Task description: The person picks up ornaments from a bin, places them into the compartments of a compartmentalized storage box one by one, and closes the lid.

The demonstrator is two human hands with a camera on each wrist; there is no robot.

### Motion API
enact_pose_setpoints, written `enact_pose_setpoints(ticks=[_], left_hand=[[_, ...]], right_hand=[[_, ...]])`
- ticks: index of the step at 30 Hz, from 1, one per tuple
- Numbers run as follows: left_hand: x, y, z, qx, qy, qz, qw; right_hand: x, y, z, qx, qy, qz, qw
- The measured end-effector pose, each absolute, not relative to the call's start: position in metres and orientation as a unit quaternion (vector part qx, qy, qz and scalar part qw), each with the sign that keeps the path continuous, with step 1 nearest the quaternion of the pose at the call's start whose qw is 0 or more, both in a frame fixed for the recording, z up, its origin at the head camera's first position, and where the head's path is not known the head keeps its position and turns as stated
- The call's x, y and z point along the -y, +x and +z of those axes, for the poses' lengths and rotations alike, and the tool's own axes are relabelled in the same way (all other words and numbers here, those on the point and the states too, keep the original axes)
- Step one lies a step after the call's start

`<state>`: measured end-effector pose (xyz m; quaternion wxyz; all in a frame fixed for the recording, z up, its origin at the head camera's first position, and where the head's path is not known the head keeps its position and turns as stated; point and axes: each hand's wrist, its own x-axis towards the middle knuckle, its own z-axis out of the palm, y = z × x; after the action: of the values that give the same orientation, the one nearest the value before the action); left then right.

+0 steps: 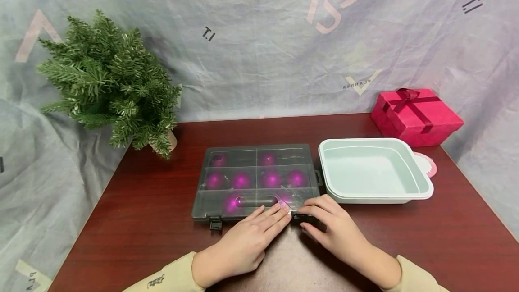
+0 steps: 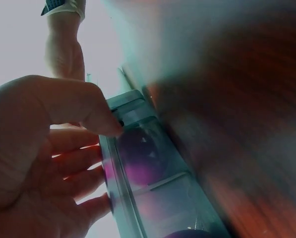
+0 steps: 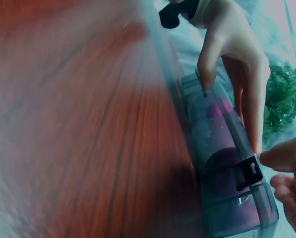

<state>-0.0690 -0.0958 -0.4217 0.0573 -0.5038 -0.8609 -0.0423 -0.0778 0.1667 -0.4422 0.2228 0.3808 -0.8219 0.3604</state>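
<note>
A grey see-through compartment case [image 1: 251, 170] lies on the table, lid down, with several glossy magenta balls [image 1: 272, 178] inside. My left hand [image 1: 255, 233] rests on the lid's front edge beside the moulded handle [image 1: 256, 201], fingers fairly straight. In the left wrist view its thumb lies along the case's front side. At the front right corner is my right hand [image 1: 336, 226], fingers loosely bent around the black latch [image 3: 249, 173], thumb and forefinger apart. Its fingertips touch the case there. Another black latch [image 1: 216, 224] juts from the front left.
Right of the case stands a pale mint tub [image 1: 377, 170], partly over a pink and white round item [image 1: 426, 166]. A red gift box [image 1: 417, 114] with a ribbon sits behind. A small artificial fir tree [image 1: 117, 80] stands at the left, before a grey printed cloth [image 1: 243, 71].
</note>
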Motion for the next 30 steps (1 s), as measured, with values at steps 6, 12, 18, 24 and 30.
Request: enact_pose_setpoints(ticks=[6, 12, 18, 24, 30], left_hand=[[0.095, -0.07, -0.421, 0.861, -0.504, -0.04, 0.056], [0.095, -0.07, -0.421, 0.862, -0.502, -0.042, 0.057], [0.095, -0.071, -0.421, 0.862, -0.502, -0.047, 0.059], [0.095, -0.07, -0.423, 0.863, -0.5, -0.05, 0.053], [0.096, -0.069, -0.424, 0.861, -0.502, -0.052, 0.052]], right_hand=[[-0.168, -0.081, -0.444, 0.851, 0.384, 0.289, 0.21], [-0.167, -0.085, -0.445, 0.855, 0.379, 0.27, 0.231], [-0.164, -0.089, -0.446, 0.844, 0.372, 0.275, 0.271], [-0.161, -0.088, -0.445, 0.853, 0.367, 0.273, 0.251], [-0.16, -0.087, -0.442, 0.862, 0.358, 0.267, 0.239]])
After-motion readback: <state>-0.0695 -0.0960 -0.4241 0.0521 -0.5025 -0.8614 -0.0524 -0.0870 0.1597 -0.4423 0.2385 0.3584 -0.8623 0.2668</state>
